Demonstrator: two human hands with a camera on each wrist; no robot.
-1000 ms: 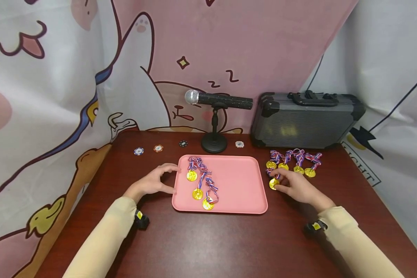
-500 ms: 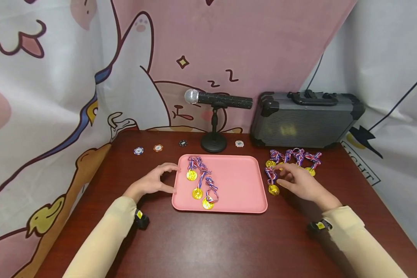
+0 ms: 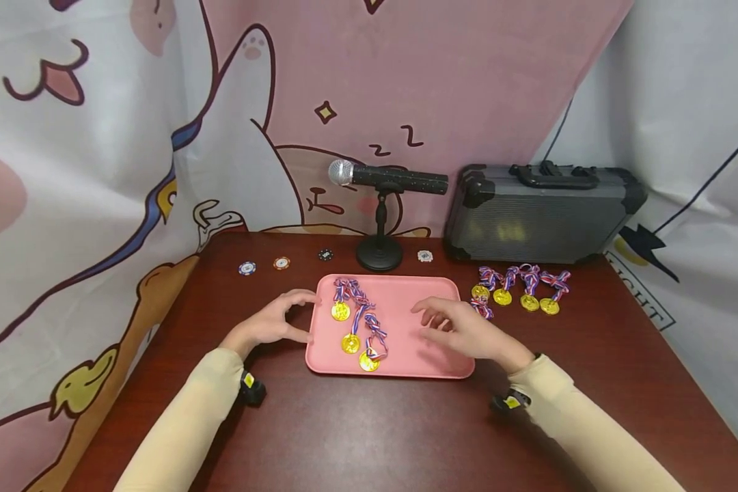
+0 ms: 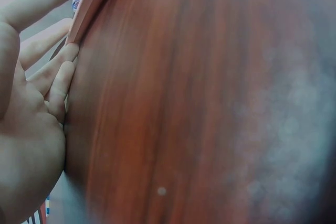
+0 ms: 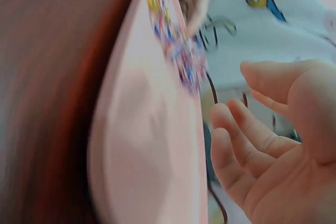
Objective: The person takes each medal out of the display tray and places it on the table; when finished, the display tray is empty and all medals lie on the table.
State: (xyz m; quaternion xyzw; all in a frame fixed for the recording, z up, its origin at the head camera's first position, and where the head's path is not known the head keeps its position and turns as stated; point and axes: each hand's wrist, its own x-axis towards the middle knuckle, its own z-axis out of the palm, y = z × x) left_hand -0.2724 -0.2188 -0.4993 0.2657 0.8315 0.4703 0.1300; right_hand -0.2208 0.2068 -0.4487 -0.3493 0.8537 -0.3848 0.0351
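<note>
Right hand (image 3: pixel 467 333) moved from medals (image 3: pixel 516 287) over tray (image 3: pixel 430 294) — fingers spread, empty; wrist view confirms bare palm.

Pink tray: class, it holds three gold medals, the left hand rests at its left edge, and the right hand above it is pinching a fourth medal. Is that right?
Not quite. The right hand holds nothing: the right wrist view shows its fingers relaxed and its palm bare. The rest stands: in the head view three gold medals lie on the pink tray and the left hand rests at its left edge.
</note>
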